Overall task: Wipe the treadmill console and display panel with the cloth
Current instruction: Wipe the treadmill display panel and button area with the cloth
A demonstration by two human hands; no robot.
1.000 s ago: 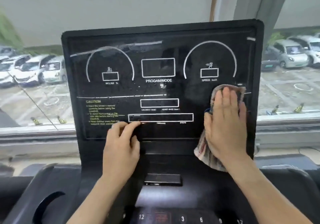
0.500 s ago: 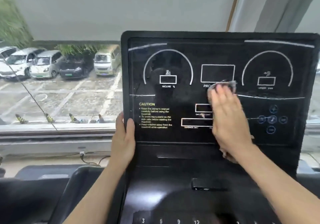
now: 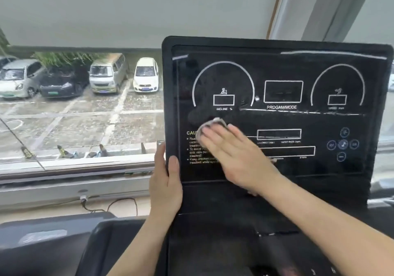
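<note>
— Hands first: how many, and what is each doing?
— Two, both bare and not touching each other. The left hand point(image 3: 166, 182) grips the left edge of the display panel point(image 3: 298, 69), with the thumb on the front face and the fingers wrapped behind. The right hand point(image 3: 234, 154) lies flat, fingers straight and close together, pressing one cloth point(image 3: 213, 124) against the panel's lower left.
— Where exactly is the cloth?
— Under the right fingertips, just below the left arc, at the top of the yellow caution text point(image 3: 193, 147), which the hand partly covers. Only a crumpled pale bit shows past the fingers.
— And the markings?
— Two white arcs, one box between them marked PROGAM/MODE, and five round buttons point(image 3: 342, 144) in a cross at the right.
— Nearer?
— The black console point(image 3: 213, 243), below the panel.
— Farther out?
— On the left is a window with a blind point(image 3: 128, 9) over its upper part. I can count four cars point(image 3: 108, 73) parked side by side outside. One black cable point(image 3: 119, 204) lies below the sill.
</note>
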